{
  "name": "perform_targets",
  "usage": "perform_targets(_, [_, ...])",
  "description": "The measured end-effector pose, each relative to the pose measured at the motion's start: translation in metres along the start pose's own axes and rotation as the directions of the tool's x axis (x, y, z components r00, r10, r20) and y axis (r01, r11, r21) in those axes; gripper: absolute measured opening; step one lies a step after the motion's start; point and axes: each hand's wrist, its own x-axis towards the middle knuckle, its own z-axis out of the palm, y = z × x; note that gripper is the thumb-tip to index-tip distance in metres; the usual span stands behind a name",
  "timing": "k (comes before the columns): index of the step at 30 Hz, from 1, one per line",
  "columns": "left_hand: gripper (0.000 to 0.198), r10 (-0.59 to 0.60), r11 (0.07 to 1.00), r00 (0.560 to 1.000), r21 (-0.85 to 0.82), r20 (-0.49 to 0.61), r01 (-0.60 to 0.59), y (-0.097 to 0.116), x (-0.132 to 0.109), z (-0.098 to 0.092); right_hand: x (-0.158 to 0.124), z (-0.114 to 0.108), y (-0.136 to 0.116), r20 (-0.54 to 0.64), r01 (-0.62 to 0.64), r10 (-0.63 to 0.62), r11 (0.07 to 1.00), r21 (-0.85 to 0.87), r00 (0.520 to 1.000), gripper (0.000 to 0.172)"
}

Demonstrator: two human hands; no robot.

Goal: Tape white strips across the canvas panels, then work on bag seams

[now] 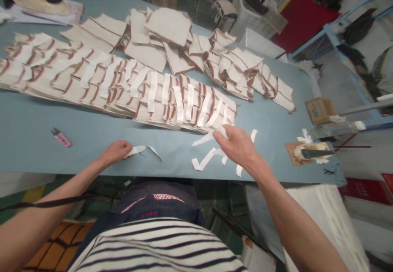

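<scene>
My left hand [117,152] is closed at the front of the table, its fingers pinching one end of a white fabric strip [141,148] that trails to the right and bends down at its tip. To the right, my right hand [236,141] is closed around white fabric strips [203,139], one end poking out on its left; how many it holds is hidden. Loose white strips [205,159] lie on the table below and around that hand. Just beyond it stretches a long row of overlapping cream fabric pieces [150,118] with brown edges, several white strips laid across them.
A heap of cream fabric pieces [167,26] sits behind the row. Pink thread snips [62,137] lie at the left on the blue table [98,137]. At the right end stand an iron-like tool with a dark handle [313,153], a clear bottle [337,129] and a cardboard box [321,110].
</scene>
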Motion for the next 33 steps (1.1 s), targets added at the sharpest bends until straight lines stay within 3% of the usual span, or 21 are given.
perform_targets(6, [0.037, 0.008, 0.995, 0.999, 0.100, 0.033, -0.011, -0.014, -0.002, -0.013, 0.012, 0.019, -0.026, 0.089, -0.037, 0.052, 0.986, -0.161, 0.995, 0.034])
perform_targets(14, [0.032, 0.040, 0.997, 0.997, 0.065, 0.059, -0.044, -0.032, 0.003, -0.007, 0.032, 0.053, -0.084, 0.215, 0.095, -0.062, 0.985, -0.147, 0.975, 0.033])
perform_targets(24, [0.033, 0.085, 0.996, 0.993, 0.016, 0.076, -0.087, -0.058, -0.011, 0.002, 0.082, 0.110, -0.153, 0.399, 0.220, -0.162, 0.970, -0.104, 0.903, 0.039])
perform_targets(29, [0.033, 0.102, 0.994, 0.993, 0.029, 0.066, -0.104, -0.067, -0.015, 0.003, 0.091, 0.120, -0.171, 0.468, 0.292, -0.199, 0.947, -0.134, 0.861, 0.033])
perform_targets(33, [0.032, 0.157, 0.985, 0.987, 0.073, 0.032, -0.159, -0.067, -0.015, -0.001, 0.090, 0.120, -0.179, 0.482, 0.283, -0.163, 0.940, -0.188, 0.861, 0.038])
